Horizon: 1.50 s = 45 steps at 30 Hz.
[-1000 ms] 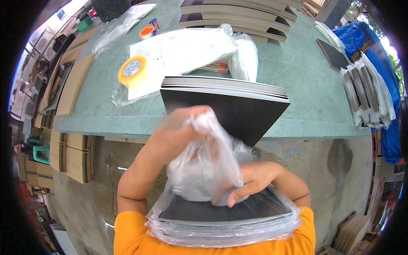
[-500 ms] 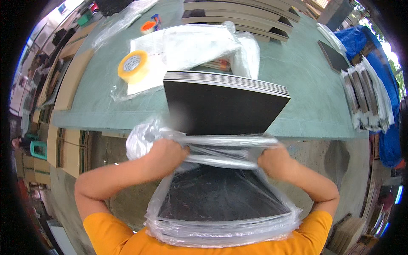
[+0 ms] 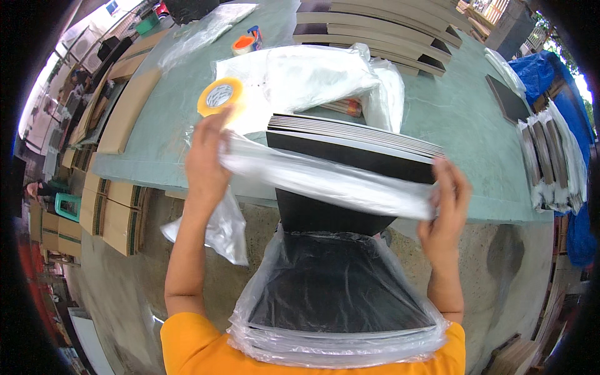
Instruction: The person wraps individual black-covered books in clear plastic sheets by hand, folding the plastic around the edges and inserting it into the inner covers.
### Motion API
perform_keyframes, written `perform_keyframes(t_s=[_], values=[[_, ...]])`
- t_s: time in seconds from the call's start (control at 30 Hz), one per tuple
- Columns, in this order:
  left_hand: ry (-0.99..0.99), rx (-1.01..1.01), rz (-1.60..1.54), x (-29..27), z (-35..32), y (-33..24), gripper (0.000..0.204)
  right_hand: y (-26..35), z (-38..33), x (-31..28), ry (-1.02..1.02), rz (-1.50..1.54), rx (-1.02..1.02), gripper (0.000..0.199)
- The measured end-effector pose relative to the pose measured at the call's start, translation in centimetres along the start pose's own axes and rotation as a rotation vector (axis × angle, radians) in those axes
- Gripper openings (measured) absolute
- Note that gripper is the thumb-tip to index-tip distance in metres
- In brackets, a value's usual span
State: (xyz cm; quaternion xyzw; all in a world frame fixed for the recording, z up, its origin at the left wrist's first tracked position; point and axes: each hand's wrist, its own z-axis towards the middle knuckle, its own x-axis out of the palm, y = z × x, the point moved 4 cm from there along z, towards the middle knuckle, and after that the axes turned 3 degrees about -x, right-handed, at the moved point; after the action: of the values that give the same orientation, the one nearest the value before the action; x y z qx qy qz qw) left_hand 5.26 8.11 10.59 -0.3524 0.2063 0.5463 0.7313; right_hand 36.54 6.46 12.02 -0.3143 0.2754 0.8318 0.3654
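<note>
held plastic (image 3: 350, 185), green table (image 3: 472, 147), concrete floor (image 3: 481, 281)

a long pale-green table (image 3: 462, 119) with a smooth top spans the view. at its far side rises a stack of long tan boards with some dark ends (image 3: 375, 28); left of it sits a small, round, orange-centred roll (image 3: 243, 45). a crumpled blue plastic tarp (image 3: 534, 75) drapes at the right, near a grey upright pillar (image 3: 515, 28). by the table's left edge is a flat brown cardboard slab (image 3: 128, 112), with brown cardboard bundles (image 3: 119, 219) below it, near a green plastic stool (image 3: 67, 206). a dark stain (image 3: 505, 253) marks the grey concrete floor (image 3: 125, 281).
</note>
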Motion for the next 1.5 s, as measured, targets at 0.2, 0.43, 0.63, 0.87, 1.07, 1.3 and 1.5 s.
perform_keyframes(t_s=[0.2,0.43,0.63,0.87,1.07,1.3,1.5], values=[[0.091,0.259,-0.122,0.0,-0.7,-3.8,0.052,-3.9,-3.1,-1.6,-0.119,0.061,0.189,0.048],[0.103,0.225,-0.298,-2.0,-0.9,-4.0,0.038,-7.8,-4.9,-2.9,0.018,0.867,0.542,0.021],[0.582,0.121,-0.946,-2.1,-2.2,-2.0,0.033,-8.7,-6.0,-1.9,0.192,1.435,0.506,0.021],[1.234,-0.867,-1.477,10.8,-17.6,3.9,0.037,-12.3,-21.5,13.6,0.781,1.512,1.131,0.024],[1.219,-0.784,-0.822,17.2,-23.7,6.0,0.06,-14.8,-28.5,20.0,0.761,0.631,0.987,0.014],[1.013,-0.357,-0.995,0.4,-6.2,-1.5,0.021,-7.3,-8.8,3.2,0.768,1.619,0.416,0.028],[1.621,0.104,-1.356,4.4,-13.7,-10.9,0.015,2.4,-11.3,6.0,1.413,1.382,-0.246,0.051]])
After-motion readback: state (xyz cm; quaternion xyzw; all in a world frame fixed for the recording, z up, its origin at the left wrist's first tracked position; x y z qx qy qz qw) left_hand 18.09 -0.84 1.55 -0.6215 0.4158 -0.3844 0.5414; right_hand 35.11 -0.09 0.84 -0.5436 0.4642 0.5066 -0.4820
